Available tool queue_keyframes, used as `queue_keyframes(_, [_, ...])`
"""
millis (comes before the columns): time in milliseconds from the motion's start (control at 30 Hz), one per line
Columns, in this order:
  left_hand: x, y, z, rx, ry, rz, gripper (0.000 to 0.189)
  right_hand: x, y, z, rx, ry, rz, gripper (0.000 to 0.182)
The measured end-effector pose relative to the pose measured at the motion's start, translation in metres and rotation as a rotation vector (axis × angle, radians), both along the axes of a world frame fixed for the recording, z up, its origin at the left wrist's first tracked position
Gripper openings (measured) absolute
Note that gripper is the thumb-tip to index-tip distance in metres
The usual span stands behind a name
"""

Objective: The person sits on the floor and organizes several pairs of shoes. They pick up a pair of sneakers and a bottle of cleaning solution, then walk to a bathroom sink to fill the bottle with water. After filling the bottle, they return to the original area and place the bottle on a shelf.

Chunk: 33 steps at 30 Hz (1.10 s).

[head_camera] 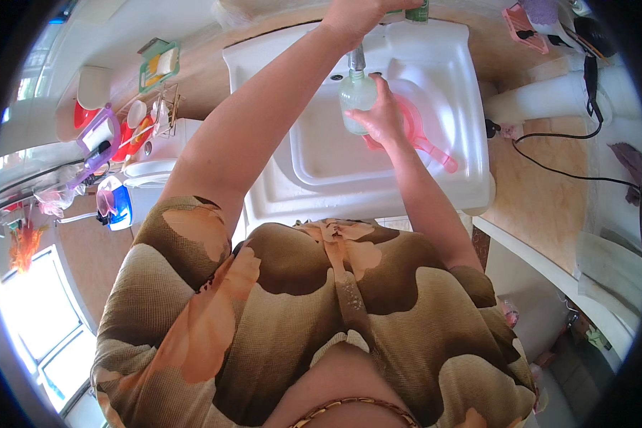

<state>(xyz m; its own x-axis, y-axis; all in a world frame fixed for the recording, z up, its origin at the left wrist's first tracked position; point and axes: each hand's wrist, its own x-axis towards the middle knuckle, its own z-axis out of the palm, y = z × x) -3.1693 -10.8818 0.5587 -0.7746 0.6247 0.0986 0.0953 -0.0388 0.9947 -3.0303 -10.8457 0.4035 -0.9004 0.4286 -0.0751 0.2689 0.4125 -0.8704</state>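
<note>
My right hand [384,115] is wrapped around a clear, pale green bottle [356,99], thumb on the near side. The bottle stands upright, its neck right under the metal faucet spout [356,58] of a white washbasin [270,195]. Behind and below that hand, a translucent pink dipper [430,147] lies in the basin with its handle toward the lower right. My left hand [355,18] reaches past the faucet to the upper picture edge. Its fingers are close to a green container [417,13]; the edge cuts both off, so the grip is unclear.
On the left wall hang a green soap holder [160,65] and a wire rack [165,109] with small items. A blue-and-white container [118,203] is below them. To the right are a white pipe [540,101], a black cable [561,135] and a pink holder [524,29].
</note>
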Motion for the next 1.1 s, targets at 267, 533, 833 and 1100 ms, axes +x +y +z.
queue_keyframes(267, [0.000, -0.004, -0.003, 0.053, -0.043, -0.015, 0.046, 0.000, -0.002, -0.006, 0.002, -0.035, 0.005, 0.083])
queue_keyframes(533, [-0.001, -0.004, -0.002, -0.013, 0.012, -0.002, 0.046, -0.004, -0.003, 0.005, -0.083, -0.100, 0.011, 0.083])
queue_keyframes(833, [0.009, -0.007, -0.005, -0.216, 0.169, -0.016, 0.048, 0.013, 0.003, -0.009, -0.095, -0.021, -0.013, 0.081])
queue_keyframes(1100, [0.022, 0.001, -0.021, -0.247, 0.121, 0.040, 0.051, 0.034, 0.021, 0.004, 0.024, 0.075, -0.046, 0.078])
